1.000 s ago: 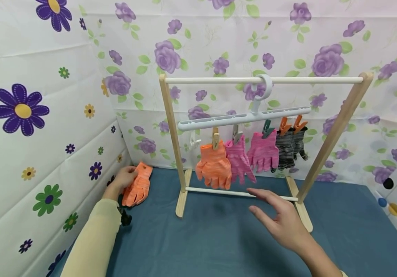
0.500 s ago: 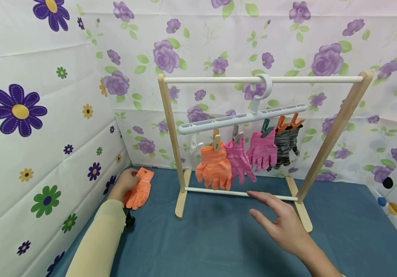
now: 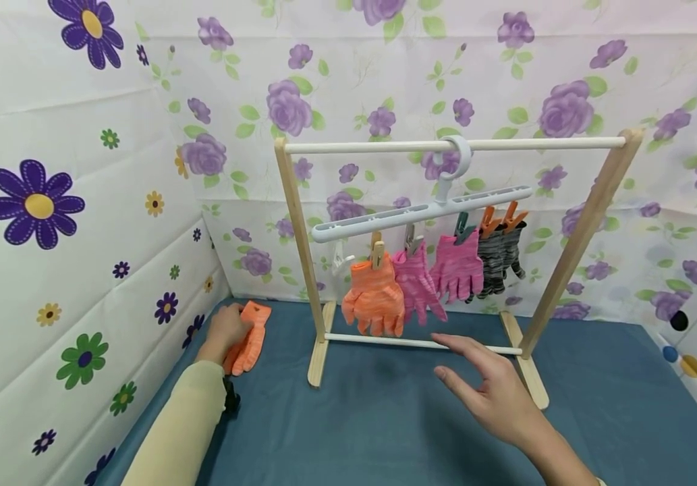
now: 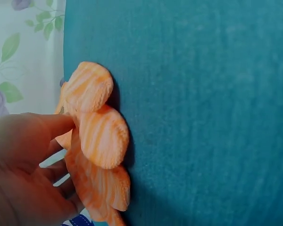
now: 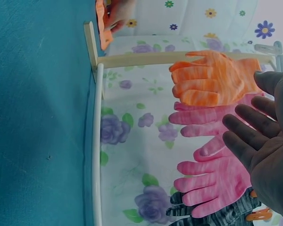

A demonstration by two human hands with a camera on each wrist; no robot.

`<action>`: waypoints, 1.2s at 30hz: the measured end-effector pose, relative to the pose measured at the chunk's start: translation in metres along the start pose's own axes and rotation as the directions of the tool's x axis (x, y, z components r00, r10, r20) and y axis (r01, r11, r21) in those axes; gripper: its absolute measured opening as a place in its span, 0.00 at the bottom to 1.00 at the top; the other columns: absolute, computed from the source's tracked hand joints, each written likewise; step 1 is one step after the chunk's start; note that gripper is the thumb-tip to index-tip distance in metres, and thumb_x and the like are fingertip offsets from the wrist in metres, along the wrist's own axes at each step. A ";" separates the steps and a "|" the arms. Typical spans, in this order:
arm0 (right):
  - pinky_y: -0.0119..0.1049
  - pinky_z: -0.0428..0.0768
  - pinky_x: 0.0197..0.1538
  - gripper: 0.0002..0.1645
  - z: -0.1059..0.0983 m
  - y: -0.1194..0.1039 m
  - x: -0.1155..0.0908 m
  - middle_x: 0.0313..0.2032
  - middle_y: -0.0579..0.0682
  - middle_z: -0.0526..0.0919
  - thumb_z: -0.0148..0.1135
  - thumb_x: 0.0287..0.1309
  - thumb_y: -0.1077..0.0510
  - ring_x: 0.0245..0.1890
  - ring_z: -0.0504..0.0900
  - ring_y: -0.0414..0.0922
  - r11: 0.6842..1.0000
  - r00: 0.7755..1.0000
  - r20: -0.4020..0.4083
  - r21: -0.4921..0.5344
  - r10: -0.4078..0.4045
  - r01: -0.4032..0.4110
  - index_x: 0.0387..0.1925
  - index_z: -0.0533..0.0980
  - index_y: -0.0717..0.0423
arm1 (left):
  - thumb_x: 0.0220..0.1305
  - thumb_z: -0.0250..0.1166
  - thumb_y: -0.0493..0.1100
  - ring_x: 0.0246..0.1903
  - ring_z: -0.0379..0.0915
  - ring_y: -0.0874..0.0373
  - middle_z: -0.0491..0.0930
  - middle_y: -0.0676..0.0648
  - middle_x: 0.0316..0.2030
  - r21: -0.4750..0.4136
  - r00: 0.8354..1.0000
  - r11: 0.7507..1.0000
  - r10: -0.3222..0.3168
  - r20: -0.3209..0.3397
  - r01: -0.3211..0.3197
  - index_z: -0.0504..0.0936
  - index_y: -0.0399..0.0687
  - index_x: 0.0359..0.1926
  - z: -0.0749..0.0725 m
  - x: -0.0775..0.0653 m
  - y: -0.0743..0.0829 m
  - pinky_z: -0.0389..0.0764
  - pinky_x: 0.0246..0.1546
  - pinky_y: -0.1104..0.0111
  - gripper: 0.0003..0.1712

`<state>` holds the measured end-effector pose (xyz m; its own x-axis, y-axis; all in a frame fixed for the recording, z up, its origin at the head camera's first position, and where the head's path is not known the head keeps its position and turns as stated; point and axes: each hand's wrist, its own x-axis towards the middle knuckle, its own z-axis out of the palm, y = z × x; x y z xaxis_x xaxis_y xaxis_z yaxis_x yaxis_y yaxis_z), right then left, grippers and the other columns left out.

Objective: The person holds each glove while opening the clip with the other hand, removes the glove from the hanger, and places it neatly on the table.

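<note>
At the table's back left corner my left hand (image 3: 228, 331) pinches an orange knit glove (image 3: 254, 343) along one side. The left wrist view has the thumb on top of the glove (image 4: 104, 136) and the other fingers partly hidden behind it. My right hand (image 3: 488, 391) hovers with fingers extended and holds nothing, in front of a wooden drying rack (image 3: 591, 233). From the rack hangs a tilted pale grey hanger (image 3: 409, 214). Clipped to it are an orange glove (image 3: 374, 300), two pink gloves (image 3: 457, 270) and grey-black gloves (image 3: 494, 263).
A white clip (image 3: 341, 258) hangs bare at the hanger's left end. The rack's wooden feet (image 3: 319, 358) and white lower bar (image 3: 384, 341) stand on the blue tablecloth (image 3: 348, 432). Flowered sheets (image 3: 142, 169) wall in the table at the left and back.
My left hand has shifted slightly toward me and right, and the orange glove has turned and narrowed in its grip. The hanger has swung a little. My right hand stays about where it was.
</note>
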<state>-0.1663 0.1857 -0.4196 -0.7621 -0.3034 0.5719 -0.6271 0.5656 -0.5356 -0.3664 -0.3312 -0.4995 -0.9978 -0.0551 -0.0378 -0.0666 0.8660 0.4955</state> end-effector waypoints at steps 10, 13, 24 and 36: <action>0.38 0.81 0.60 0.33 -0.002 -0.006 0.009 0.65 0.39 0.81 0.73 0.68 0.59 0.65 0.80 0.44 0.998 0.998 -0.041 0.010 -0.055 0.055 0.72 0.76 0.43 | 0.79 0.63 0.49 0.70 0.51 0.17 0.58 0.20 0.72 0.125 0.997 0.992 -0.023 -0.075 0.033 0.61 0.28 0.77 0.000 -0.007 0.013 0.56 0.66 0.27 0.39; 0.33 0.78 0.63 0.33 -0.004 -0.010 0.013 0.66 0.39 0.80 0.73 0.69 0.59 0.66 0.79 0.44 0.998 0.997 -0.046 0.013 -0.063 0.064 0.72 0.76 0.42 | 0.80 0.63 0.49 0.69 0.53 0.18 0.59 0.22 0.72 0.113 0.992 0.993 -0.001 -0.124 0.015 0.61 0.29 0.77 -0.003 -0.014 0.020 0.55 0.66 0.27 0.39; 0.34 0.77 0.64 0.35 -0.013 -0.016 0.032 0.67 0.43 0.79 0.74 0.67 0.62 0.66 0.79 0.44 0.994 0.993 -0.050 0.022 -0.104 0.105 0.73 0.75 0.44 | 0.79 0.65 0.49 0.65 0.65 0.26 0.68 0.25 0.66 0.013 0.943 0.996 0.090 -0.321 -0.091 0.64 0.30 0.76 -0.030 -0.044 0.047 0.68 0.63 0.33 0.38; 0.28 0.74 0.66 0.36 -0.019 -0.022 0.051 0.68 0.47 0.80 0.74 0.65 0.66 0.65 0.80 0.46 0.981 0.980 -0.070 0.029 -0.189 0.191 0.73 0.75 0.50 | 0.80 0.63 0.46 0.59 0.72 0.36 0.74 0.35 0.63 -0.204 0.855 0.927 0.183 -0.484 -0.314 0.68 0.39 0.75 -0.043 -0.085 0.094 0.76 0.55 0.42 0.30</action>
<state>-0.1883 0.1727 -0.3670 -0.6172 -0.3505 0.7045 -0.7654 0.4750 -0.4342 -0.2877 -0.2661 -0.4127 -0.8684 -0.1289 0.4788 0.2507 0.7189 0.6483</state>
